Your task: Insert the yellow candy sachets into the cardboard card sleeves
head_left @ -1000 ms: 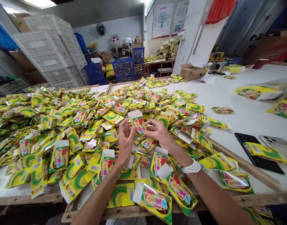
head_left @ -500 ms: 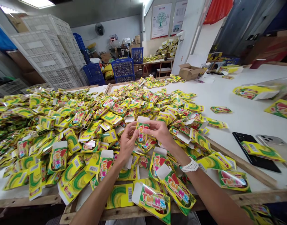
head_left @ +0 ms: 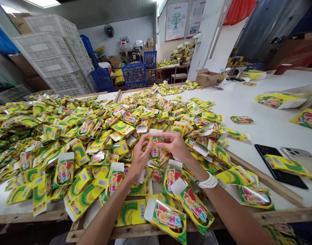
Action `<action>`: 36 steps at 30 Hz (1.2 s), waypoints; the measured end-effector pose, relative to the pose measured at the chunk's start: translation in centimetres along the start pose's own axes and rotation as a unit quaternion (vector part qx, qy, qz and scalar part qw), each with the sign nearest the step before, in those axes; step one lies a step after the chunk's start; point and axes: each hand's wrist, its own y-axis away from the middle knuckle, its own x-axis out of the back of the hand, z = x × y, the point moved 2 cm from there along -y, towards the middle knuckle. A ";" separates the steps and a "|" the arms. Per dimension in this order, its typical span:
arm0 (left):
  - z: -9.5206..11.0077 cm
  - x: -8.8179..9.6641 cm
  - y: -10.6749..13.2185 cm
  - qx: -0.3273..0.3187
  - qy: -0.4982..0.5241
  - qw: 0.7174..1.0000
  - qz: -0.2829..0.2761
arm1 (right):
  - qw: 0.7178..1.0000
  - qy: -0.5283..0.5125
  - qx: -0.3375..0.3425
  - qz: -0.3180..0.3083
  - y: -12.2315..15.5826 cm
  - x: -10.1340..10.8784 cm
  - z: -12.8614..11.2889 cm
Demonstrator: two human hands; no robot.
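Observation:
Between both hands, over the heap, is a small yellow-green TWINS candy box [head_left: 155, 147], upright with its white top flap showing behind my fingers. My left hand [head_left: 142, 151] pinches its left side, thumb on the printed front. On the right side my right hand [head_left: 174, 144] grips it, fingers lying across the top edge and thumb on the front. A white bead bracelet [head_left: 208, 180] circles my right wrist. Below lie loose TWINS boxes [head_left: 167, 217], some with white end flaps standing out. The box's back is hidden.
A wide heap of candy boxes [head_left: 82, 129] covers the left and middle of the white table [head_left: 237, 102]. At right lie a wooden strip [head_left: 265, 177], a black phone [head_left: 273, 166] and a pale phone [head_left: 296, 154]. An open carton [head_left: 207, 77] stands behind; white crates [head_left: 51, 58] are stacked back left.
My fingers have come down over the top of the candy box, and less of its white flap shows. Both hands keep their hold; the whole view has shifted slightly.

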 end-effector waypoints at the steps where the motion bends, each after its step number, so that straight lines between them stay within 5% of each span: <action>1: 0.0 -0.1 0.0 -0.001 -0.010 1.000 -0.005 | 1.000 -0.004 0.006 -0.001 0.0 0.0 -0.1; 8: 0.5 -0.6 0.3 -0.021 -0.013 1.000 -0.016 | 1.000 -0.009 0.026 0.013 0.1 0.3 -0.6; 16: 0.0 -0.3 0.3 0.029 0.047 0.997 -0.046 | 0.997 0.056 0.029 0.051 0.0 0.8 -1.5; 20: -0.3 -0.4 0.3 0.028 0.076 0.994 -0.075 | 0.995 0.001 -0.015 0.095 -0.3 1.5 -1.3; 28: -0.2 -0.4 0.7 0.086 0.122 0.986 -0.073 | 0.998 -0.005 -0.049 0.043 0.3 1.5 -2.4; 36: -0.8 0.1 0.3 0.036 0.025 0.996 -0.075 | 0.989 -0.025 -0.125 0.081 0.2 1.5 -1.1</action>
